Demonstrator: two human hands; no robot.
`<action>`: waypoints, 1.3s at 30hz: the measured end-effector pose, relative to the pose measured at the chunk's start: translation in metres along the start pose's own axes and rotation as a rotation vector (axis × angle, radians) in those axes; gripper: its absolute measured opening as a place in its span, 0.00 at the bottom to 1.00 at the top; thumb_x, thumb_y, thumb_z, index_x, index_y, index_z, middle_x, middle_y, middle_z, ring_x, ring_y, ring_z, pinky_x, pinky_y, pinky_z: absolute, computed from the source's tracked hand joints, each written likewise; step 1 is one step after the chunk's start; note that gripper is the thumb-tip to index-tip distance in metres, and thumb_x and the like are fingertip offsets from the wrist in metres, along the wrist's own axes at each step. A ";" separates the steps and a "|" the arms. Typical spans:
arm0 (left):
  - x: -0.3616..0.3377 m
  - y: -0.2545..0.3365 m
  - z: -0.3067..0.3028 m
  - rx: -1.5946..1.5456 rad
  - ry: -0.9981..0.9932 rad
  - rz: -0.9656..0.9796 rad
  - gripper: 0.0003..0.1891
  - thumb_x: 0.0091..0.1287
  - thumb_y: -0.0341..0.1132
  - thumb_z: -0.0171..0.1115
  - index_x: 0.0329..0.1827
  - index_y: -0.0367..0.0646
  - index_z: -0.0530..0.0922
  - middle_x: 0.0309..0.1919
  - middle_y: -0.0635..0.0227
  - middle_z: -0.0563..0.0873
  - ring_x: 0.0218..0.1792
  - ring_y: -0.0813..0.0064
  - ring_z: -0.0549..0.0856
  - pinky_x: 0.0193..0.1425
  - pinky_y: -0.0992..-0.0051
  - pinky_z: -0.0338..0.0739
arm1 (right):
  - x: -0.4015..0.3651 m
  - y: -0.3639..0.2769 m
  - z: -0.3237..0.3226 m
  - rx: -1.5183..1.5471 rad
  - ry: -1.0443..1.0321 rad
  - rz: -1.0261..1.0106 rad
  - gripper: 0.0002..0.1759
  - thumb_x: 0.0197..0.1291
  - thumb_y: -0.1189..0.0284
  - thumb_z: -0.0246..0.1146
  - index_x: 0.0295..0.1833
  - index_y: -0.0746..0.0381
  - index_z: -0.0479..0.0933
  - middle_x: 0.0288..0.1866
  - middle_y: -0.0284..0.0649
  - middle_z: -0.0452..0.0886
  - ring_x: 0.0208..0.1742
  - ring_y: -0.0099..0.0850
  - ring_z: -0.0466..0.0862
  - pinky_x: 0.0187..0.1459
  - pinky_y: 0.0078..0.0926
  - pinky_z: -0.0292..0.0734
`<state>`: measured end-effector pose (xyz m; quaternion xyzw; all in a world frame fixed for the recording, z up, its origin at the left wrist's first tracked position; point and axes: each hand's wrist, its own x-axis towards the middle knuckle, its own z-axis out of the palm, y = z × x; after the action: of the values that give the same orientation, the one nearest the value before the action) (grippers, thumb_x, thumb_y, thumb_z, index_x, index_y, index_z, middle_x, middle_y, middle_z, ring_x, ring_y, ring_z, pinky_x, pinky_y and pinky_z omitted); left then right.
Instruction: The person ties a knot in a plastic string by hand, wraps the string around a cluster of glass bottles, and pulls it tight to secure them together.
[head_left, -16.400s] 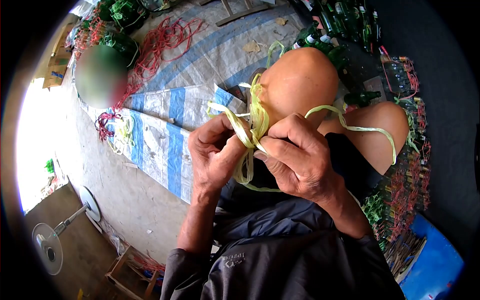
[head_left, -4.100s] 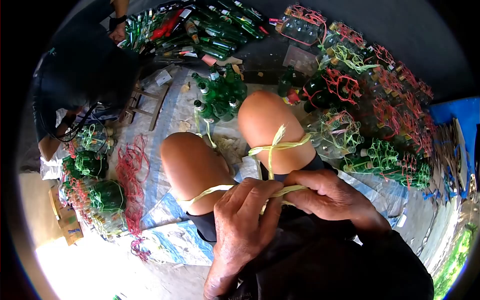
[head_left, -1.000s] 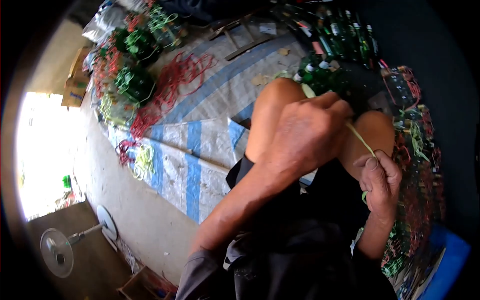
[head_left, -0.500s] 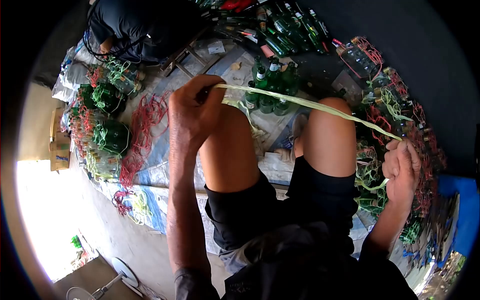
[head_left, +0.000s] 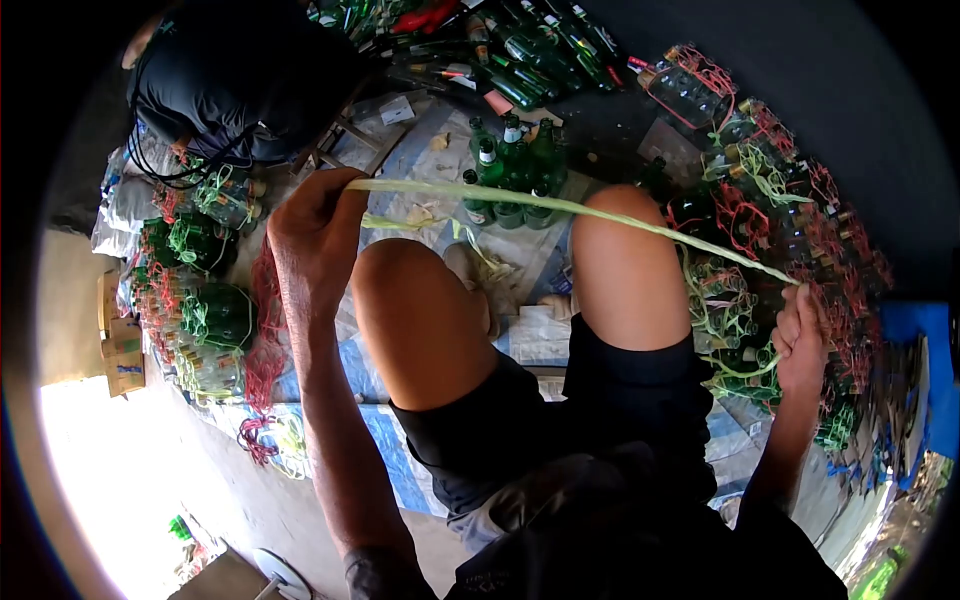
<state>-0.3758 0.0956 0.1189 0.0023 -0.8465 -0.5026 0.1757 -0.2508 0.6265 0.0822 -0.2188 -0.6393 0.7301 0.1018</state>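
Observation:
A pale yellow-green plastic strip [head_left: 590, 207] stretches across above my knees. Its left end is pinched in my left hand [head_left: 315, 235], which is closed, with another stretch of strip trailing beside it. My right hand [head_left: 803, 335] is closed on the other end, and a loose tail curves away below it. Beyond my knees, a group of upright green bottles [head_left: 512, 165] stands on the floor sheet, behind the strip.
Another person [head_left: 240, 80] in dark clothing bends over at the upper left. Tied bottle bundles [head_left: 217, 315] line the left, with red strings [head_left: 265, 340] beside them. More bundles [head_left: 720, 300] lie at the right. Loose bottles [head_left: 540, 60] are piled at the top.
My left hand has moved left, and the span of strip between my hands is longer. The view has shifted slightly, and my left knee appears further left.

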 end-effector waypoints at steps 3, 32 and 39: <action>0.001 0.003 0.003 0.075 0.004 0.010 0.08 0.69 0.28 0.67 0.46 0.34 0.88 0.28 0.68 0.89 0.30 0.88 0.81 0.35 0.81 0.75 | -0.004 0.028 -0.045 -0.033 0.057 0.146 0.18 0.78 0.57 0.62 0.47 0.62 0.82 0.18 0.21 0.58 0.16 0.12 0.52 0.17 0.17 0.45; -0.037 0.081 0.077 0.091 -0.298 0.082 0.08 0.62 0.23 0.66 0.44 0.36 0.86 0.33 0.65 0.87 0.30 0.77 0.82 0.39 0.78 0.76 | -0.066 0.179 -0.358 -1.533 0.383 -0.116 0.21 0.55 0.78 0.60 0.57 0.64 0.79 0.52 0.57 0.83 0.59 0.57 0.79 0.61 0.53 0.75; -0.058 0.129 0.107 0.054 -0.380 0.145 0.08 0.62 0.20 0.67 0.43 0.35 0.86 0.29 0.63 0.84 0.26 0.76 0.81 0.31 0.76 0.74 | -0.030 0.006 0.005 -0.772 -0.105 -0.635 0.15 0.66 0.78 0.67 0.57 0.66 0.80 0.49 0.46 0.85 0.51 0.36 0.86 0.52 0.32 0.81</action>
<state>-0.3312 0.2605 0.1653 -0.1487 -0.8754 -0.4573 0.0485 -0.2256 0.6082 0.0822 0.0018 -0.9021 0.3831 0.1985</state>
